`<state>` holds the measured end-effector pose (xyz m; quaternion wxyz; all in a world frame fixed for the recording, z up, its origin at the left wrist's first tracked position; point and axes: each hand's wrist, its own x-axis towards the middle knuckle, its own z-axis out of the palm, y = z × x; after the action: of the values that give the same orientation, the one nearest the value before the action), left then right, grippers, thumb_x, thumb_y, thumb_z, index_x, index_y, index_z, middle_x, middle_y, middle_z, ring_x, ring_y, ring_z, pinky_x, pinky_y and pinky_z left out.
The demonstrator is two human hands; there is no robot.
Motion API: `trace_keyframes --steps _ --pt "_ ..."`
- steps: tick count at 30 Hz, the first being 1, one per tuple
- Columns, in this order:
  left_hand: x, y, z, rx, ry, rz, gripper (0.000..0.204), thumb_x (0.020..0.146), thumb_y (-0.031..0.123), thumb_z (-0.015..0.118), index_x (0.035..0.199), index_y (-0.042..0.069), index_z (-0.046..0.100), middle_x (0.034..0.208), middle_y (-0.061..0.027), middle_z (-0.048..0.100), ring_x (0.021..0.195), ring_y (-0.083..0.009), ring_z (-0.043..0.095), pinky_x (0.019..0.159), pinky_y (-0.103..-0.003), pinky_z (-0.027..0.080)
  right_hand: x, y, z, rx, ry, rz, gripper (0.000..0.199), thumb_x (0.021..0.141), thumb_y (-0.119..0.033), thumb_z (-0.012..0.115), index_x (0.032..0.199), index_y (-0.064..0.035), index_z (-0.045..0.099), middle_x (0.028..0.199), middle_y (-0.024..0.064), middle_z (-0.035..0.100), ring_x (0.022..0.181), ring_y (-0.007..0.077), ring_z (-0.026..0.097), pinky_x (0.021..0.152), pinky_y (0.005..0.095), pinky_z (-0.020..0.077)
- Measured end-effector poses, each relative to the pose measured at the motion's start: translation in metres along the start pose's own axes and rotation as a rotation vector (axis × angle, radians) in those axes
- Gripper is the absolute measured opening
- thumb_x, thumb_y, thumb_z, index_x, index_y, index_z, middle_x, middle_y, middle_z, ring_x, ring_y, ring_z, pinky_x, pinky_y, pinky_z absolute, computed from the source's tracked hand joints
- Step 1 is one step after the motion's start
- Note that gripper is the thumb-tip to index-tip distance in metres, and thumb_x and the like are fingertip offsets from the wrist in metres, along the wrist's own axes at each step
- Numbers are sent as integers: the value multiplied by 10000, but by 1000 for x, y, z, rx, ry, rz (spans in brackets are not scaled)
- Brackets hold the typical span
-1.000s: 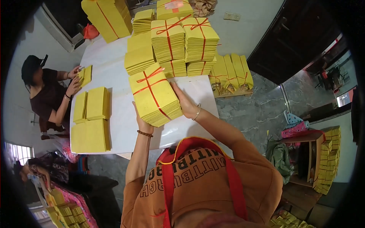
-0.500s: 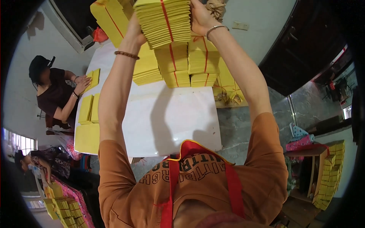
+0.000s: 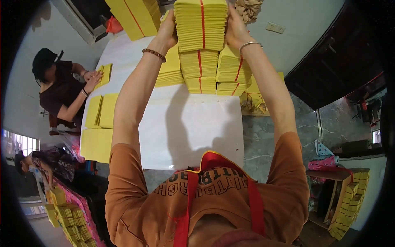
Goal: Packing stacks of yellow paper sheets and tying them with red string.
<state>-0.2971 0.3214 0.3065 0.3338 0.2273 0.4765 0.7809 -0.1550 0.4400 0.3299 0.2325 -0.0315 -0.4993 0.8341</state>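
A thick bundle of yellow envelope-like paper pieces point(image 3: 200, 25), tied with a red band, is between my hands at the far side of the table. My left hand point(image 3: 167, 29) presses against its left side and my right hand point(image 3: 236, 29) against its right, fingers partly hidden behind it. The bundle lines up over a stack of similar tied bundles point(image 3: 190, 66); whether it rests on them I cannot tell. Another stack of tied bundles point(image 3: 232, 68) stands just to the right. Left of these lies a pile of yellow sheets point(image 3: 168, 72), partly behind my left forearm.
The white table point(image 3: 205, 123) spreads before me. At its left a co-worker point(image 3: 61, 88) handles yellow pieces point(image 3: 105, 76). Yellow piles point(image 3: 96, 144) lie on the left edge, a tall tied bundle point(image 3: 133, 18) at the back. A dark door point(image 3: 333, 53) stands right.
The bundle in my hands has moved right, over the front stack of bundles. My view has shifted slightly. The co-worker's hands stay on the yellow pieces.
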Motion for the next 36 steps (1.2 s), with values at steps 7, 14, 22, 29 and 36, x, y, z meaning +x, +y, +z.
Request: trace_keyframes --steps 7,14,22,29,36 --pt "-29 -1 -26 105 165 57 460 900 476 363 1145 103 475 947 -40 525 857 -134 477 747 -316 390 -63 4 -24 -262 145 -495 443 938 -359 347 1295 -98 362 1272 55 420 1200 186 358 1005 406 269" --pt "-151 -86 -157 70 268 -196 364 893 335 436 1147 78 475 935 -70 594 802 -163 558 698 -280 425 -220 130 -119 -333 266 80 321 927 -289 408 1116 -60 529 960 -8 553 849 62 479 722 198 347" --pt "-246 -159 -228 59 591 -425 200 870 234 479 975 76 544 762 -36 585 662 -121 553 585 -265 443 -295 206 -95 -463 538 346 302 896 -235 492 1120 -37 538 1010 29 579 905 109 535 765 250 419" --pt "-147 -135 -246 225 516 -307 535 824 511 495 1065 33 486 848 -40 565 713 -122 524 661 -256 432 -170 256 9 -476 35 290 589 882 -340 480 1340 -24 285 1394 115 262 1296 220 220 1051 361 184" --pt "-43 -154 -296 559 453 -281 720 781 613 477 1138 -11 463 772 -55 545 695 -169 497 673 -306 413 -11 324 40 -463 649 195 1044 717 -618 550 1388 -34 3 1449 161 4 1342 269 -24 1077 389 57"
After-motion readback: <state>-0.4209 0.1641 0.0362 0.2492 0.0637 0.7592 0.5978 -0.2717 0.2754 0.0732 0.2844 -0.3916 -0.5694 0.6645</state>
